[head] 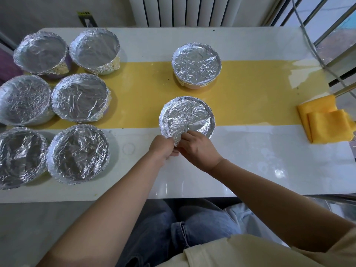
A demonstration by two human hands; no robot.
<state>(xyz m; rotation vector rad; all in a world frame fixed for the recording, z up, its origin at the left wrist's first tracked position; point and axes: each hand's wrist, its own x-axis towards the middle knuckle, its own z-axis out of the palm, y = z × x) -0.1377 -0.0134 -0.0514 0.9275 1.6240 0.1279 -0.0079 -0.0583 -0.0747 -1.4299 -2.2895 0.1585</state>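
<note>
Seen from above, a glossy white table with a broad yellow band along its middle (pixel 250 170) carries eight round bowls, each covered with crinkled silver aluminium foil.

A cluster of six foil-covered bowls (pixel 80 97) fills the table's left end in three rows of two, running from the far edge to the near edge. Some of them touch their neighbours. A seventh foil-covered bowl (pixel 196 64) stands alone at the middle of the table, on the far edge of the yellow band.

The eighth foil-covered bowl (pixel 187 116) is the one being worked on. It sits at the middle of the table, across the near edge of the yellow band, well apart from the cluster and near the seventh bowl.

The left hand (pixel 163 149) and the right hand (pixel 198 149) meet at this bowl's near rim. The fingers of both are curled and pinch a loose flap of foil (pixel 178 136) between them.

One folded yellow cloth (pixel 325 120) lies at the right edge. Beyond the far edge stand a white ribbed radiator (pixel 192 10) and a small black-and-yellow tag (pixel 86 18), whose print is too small to read.
</note>
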